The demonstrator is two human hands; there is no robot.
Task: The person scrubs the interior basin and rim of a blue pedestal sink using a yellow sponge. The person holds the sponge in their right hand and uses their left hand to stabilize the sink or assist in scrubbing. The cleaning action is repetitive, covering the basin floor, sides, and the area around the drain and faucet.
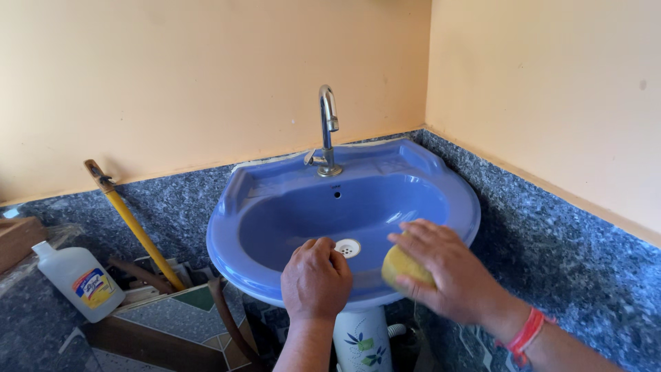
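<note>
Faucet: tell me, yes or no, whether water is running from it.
No: the faucet shows no stream falling into the blue sink, while the right hand presses a yellow sponge there.
</note>
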